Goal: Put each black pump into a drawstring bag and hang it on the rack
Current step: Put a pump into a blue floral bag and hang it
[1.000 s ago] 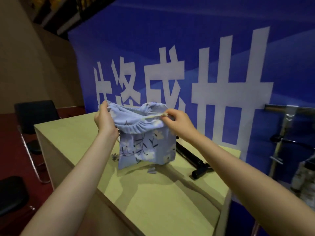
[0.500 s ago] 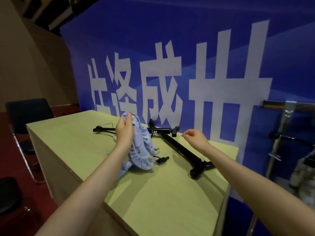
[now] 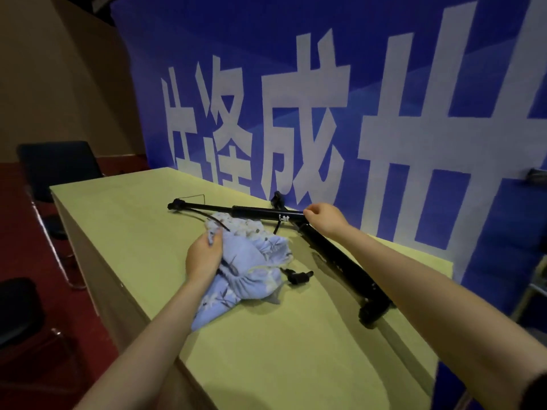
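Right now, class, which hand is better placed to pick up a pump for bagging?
The right hand: it already sits at the far pump, fingers curled by its tube. The left hand is busy gripping the bag.

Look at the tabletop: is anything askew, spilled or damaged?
Nothing looks spilled or damaged. The two black pumps lie crossed near the right hand, and the blue floral drawstring bag lies crumpled on the table, held by the left hand; it holds no pump yet.
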The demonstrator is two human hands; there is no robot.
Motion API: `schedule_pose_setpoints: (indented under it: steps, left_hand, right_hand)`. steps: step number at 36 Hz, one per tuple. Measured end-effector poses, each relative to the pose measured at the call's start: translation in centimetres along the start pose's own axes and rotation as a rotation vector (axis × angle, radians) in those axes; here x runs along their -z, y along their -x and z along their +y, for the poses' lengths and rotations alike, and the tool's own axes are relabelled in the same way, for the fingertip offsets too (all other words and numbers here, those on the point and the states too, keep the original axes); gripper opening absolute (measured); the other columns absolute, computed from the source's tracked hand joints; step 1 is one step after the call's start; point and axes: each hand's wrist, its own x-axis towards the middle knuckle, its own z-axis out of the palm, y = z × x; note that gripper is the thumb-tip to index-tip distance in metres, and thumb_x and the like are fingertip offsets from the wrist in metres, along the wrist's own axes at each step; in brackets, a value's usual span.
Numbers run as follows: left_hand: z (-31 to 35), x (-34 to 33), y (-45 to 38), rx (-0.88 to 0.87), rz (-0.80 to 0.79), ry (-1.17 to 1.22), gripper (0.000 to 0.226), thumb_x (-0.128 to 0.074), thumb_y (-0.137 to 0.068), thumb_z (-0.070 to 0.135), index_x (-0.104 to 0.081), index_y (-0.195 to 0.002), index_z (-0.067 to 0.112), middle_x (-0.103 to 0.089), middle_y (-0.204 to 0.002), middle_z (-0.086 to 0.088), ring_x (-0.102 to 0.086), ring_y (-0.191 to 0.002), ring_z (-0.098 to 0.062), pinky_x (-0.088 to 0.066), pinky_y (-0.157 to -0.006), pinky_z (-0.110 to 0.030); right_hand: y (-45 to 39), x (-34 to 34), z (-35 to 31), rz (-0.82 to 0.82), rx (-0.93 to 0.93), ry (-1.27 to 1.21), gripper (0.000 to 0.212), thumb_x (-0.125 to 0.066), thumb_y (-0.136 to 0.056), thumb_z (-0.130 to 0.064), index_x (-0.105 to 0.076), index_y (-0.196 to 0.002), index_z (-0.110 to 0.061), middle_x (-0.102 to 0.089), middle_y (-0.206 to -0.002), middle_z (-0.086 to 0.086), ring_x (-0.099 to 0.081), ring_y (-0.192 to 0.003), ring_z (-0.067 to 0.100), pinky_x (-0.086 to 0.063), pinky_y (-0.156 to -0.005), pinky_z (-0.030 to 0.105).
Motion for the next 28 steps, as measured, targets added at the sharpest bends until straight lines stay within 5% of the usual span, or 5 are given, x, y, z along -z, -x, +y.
schedule_pose_setpoints:
  steps: [4,10,19,25,28]
  left_hand:
    - [-1.8,-1.1,-1.5,0.016,-0.028,0.016,0.034,-0.042,-0.101,0.036,-0.052,-0.075,0.016,-0.059,-0.079,-0.013,-0.060,-0.085,-0.034,-0.037,-0.066,-0.033]
    - [-2.9,-1.5,-2.8,0.026,-0.038,0.055,0.041,-0.044,-0.100,0.038,-0.049,-0.066,0.018,-0.054,-0.067,-0.006,-0.053,-0.070,-0.027,-0.037,-0.064,-0.034]
    - [-3.1,-1.3,-2.6,0.019,-0.038,0.046,0.036,-0.040,-0.102,0.038,-0.058,-0.087,0.011,-0.062,-0.083,-0.007,-0.058,-0.081,-0.025,-0.041,-0.068,-0.034]
    - [-3.2,-1.1,-2.5,0.001,-0.015,0.012,0.037,-0.039,-0.103,0.037,-0.060,-0.105,0.007,-0.062,-0.095,-0.012,-0.059,-0.090,-0.031,-0.046,-0.077,-0.039]
    - [-3.0,-1.2,-2.3,-0.030,0.061,0.027,0.036,-0.043,-0.101,0.036,-0.059,-0.091,0.005,-0.059,-0.084,-0.012,-0.059,-0.082,-0.033,-0.046,-0.072,-0.043]
  right_hand:
    - [-4.7,-2.1,-0.8,-0.050,0.098,0.314,0.027,-0.046,-0.099,-0.033,-0.061,-0.098,-0.010,-0.062,-0.104,0.012,-0.057,-0.095,0.028,-0.046,-0.074,0.037]
    - [-9.5,-5.9,0.7,-0.181,0.084,0.611,0.051,-0.041,-0.096,-0.054,-0.050,-0.129,-0.016,-0.056,-0.126,0.011,-0.052,-0.116,0.031,-0.043,-0.094,0.045]
    - [-10.3,-6.5,0.1,-0.005,0.040,0.629,0.049,-0.046,-0.093,-0.060,-0.054,-0.111,-0.016,-0.060,-0.094,0.005,-0.058,-0.083,0.023,-0.048,-0.072,0.036]
    - [-7.9,-2.1,-1.9,0.104,-0.018,0.383,0.041,-0.042,-0.098,-0.055,-0.049,-0.097,-0.014,-0.051,-0.073,0.001,-0.049,-0.064,0.019,-0.031,-0.048,0.030]
    - [-6.6,1.1,-2.5,0.135,-0.037,0.268,0.044,-0.041,-0.098,-0.055,-0.049,-0.096,-0.013,-0.050,-0.070,0.001,-0.047,-0.058,0.019,-0.033,-0.046,0.031]
